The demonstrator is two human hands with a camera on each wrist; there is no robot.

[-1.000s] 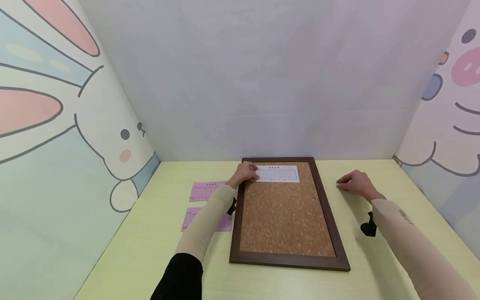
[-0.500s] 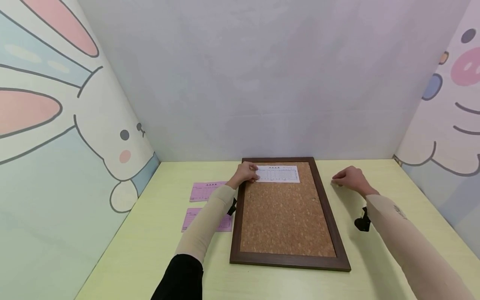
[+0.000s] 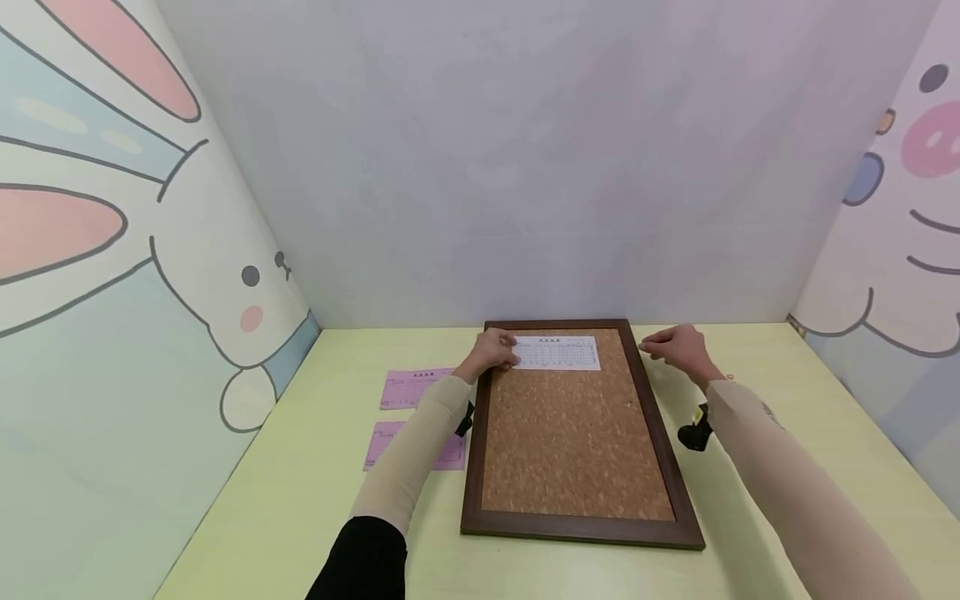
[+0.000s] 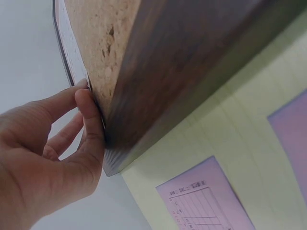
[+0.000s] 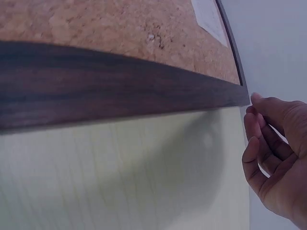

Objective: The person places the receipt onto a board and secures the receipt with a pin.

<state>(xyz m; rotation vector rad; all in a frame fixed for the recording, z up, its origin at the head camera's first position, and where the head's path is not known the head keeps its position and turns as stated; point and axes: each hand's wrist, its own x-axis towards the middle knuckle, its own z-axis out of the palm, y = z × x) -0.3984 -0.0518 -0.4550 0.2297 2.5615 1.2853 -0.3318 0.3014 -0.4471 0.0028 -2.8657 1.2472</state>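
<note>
A white printed form (image 3: 558, 353) lies across the upper part of a cork board (image 3: 577, 450). My left hand (image 3: 491, 350) holds the form's left end, with thumb and fingertips at the paper's edge just inside the brown frame (image 4: 163, 62). Off the board's upper right side, my right hand (image 3: 678, 346) hangs above the table, thumb and forefinger tips brought together. Something tiny and pale seems to sit in that pinch, too small to identify. In the right wrist view the other fingers (image 5: 253, 158) are loosely curled, near the frame's corner.
Left of the board, two pink printed forms (image 3: 408, 390) lie one below the other, the nearer partly covered by my left sleeve (image 3: 416, 446). The pale yellow table (image 3: 285, 500) meets a grey wall (image 3: 480, 167) behind. Cartoon-printed panels stand at both sides.
My right hand has moved left and slightly away from me, coming close to the board's right side. The left hand and the white form keep their place.
</note>
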